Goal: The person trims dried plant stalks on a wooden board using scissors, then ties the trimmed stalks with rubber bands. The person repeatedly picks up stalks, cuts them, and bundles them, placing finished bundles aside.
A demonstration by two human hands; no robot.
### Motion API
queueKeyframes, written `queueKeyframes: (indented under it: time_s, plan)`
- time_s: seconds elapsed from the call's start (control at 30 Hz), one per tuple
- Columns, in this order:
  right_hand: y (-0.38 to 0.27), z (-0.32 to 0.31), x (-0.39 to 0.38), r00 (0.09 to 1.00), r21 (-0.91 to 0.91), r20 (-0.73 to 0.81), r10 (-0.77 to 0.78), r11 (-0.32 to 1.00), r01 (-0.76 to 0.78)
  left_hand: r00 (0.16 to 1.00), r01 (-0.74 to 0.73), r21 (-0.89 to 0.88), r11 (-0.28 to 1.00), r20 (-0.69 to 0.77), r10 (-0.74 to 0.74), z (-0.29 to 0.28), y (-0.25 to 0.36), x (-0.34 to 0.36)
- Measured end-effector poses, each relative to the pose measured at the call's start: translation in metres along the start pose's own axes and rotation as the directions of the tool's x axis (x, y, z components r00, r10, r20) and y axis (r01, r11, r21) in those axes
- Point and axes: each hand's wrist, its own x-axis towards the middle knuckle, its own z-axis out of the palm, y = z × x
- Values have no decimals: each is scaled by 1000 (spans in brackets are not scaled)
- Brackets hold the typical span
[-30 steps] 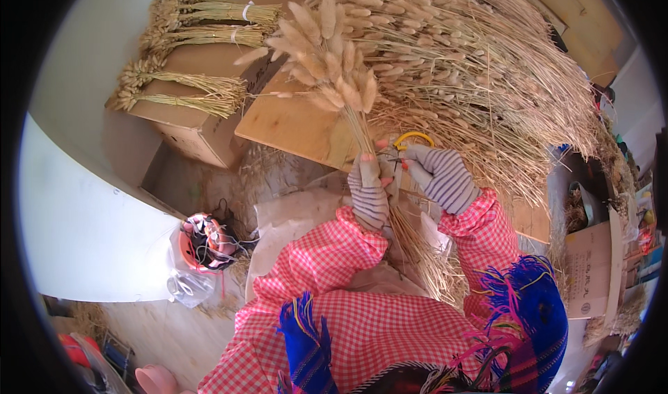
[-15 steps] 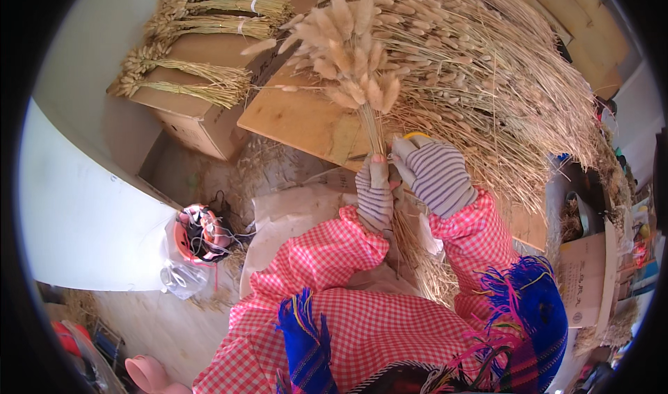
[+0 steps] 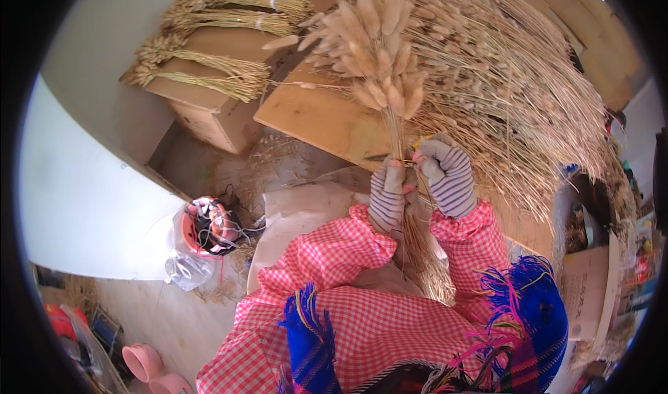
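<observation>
My left hand (image 3: 387, 194), in a striped glove with bare fingertips, is closed around the stems of a bunch of dried bunny-tail grass (image 3: 390, 67). The bunch stands upright, its fluffy heads at the top, and its stem ends (image 3: 417, 251) spread below the hand. Against the stems just right of the left thumb, my right hand (image 3: 449, 177) is closed on what look like yellow-handled scissors (image 3: 419, 143). A thin dark tip (image 3: 376, 158) shows left of the stems. The right fingers partly hide the tool.
A large heap of dried grass (image 3: 501, 81) covers much of the wooden board (image 3: 327, 116). Several tied bundles (image 3: 229, 81) lie on a cardboard box (image 3: 209, 119) at the far left. A pink basket (image 3: 209, 227) with cords stands on the left, beside a white panel (image 3: 90, 199).
My right hand has turned and drawn in closer to the stems, with the yellow handle now lower beside the bunch. The whole view has shifted slightly; the left hand keeps its hold.
</observation>
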Motion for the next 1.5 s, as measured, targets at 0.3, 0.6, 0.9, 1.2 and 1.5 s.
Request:
queueKeyframes:
  time_s: [0.3,0.6,0.9,1.2,1.5]
  plan:
    - [31,-34,17,864,332,267,426,801,-498,988,124,103,987,74,-132,15,-3,-7]
    - [40,-34,36,793,22,511,331,918,-397,975,110,16,994,194,-111,11,14,1]
    - [-13,-11,8,954,-418,290,69,907,62,988,-92,209,973,-103,116,-18,-24,24]
    - [-47,-1,47,815,-741,528,238,598,306,993,-109,98,989,-25,112,-20,-35,20]
    - [-9,-22,7,963,-39,248,104,994,-98,989,128,144,981,52,-137,6,-3,10]
